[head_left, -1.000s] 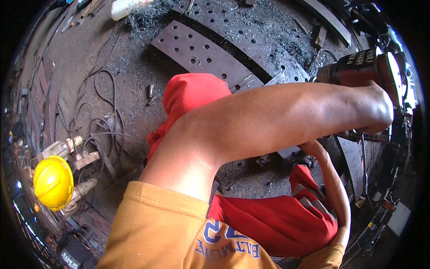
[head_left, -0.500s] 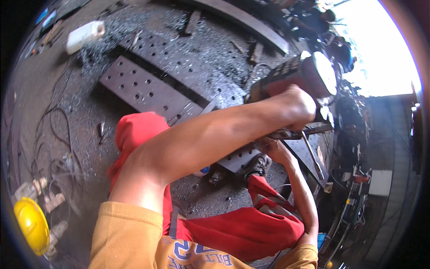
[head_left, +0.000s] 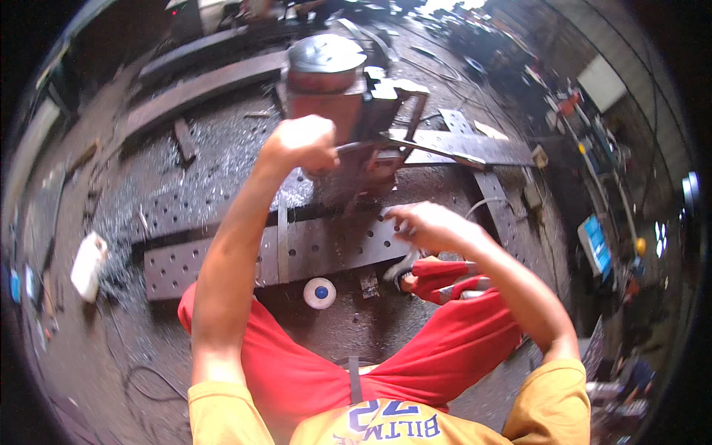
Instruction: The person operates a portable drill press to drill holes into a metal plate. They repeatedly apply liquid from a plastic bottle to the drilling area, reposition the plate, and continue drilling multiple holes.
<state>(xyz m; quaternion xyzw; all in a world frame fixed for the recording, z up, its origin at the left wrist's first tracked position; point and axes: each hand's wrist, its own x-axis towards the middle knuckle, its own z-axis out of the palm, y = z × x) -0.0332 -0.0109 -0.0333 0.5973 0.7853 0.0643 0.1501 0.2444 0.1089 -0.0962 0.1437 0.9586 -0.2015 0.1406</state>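
A drill press with a reddish motor body (head_left: 322, 96) and a bright rounded top stands on the perforated steel plates in front of me. My left hand (head_left: 302, 144) is closed in a fist at its near side, around the end of a feed lever (head_left: 358, 147). Another lever (head_left: 441, 153) sticks out to the right. My right hand (head_left: 430, 226) hovers over the near plate (head_left: 208, 263), just below the drill, its fingers loosely bent and apart with nothing seen in them. The drill's lower end is dark and blurred.
Metal shavings lie across the far perforated plate (head_left: 167, 208). A white jug (head_left: 89, 267) stands at the left. Near my feet is a white disc with a blue centre (head_left: 320, 293). Long steel bars (head_left: 200, 89) lie at the back, and cables cross the floor.
My view has swung to the right, so the drill now appears nearer the middle. My left hand stays at the drill, while my right hand has come away from beneath it, fingers loosened.
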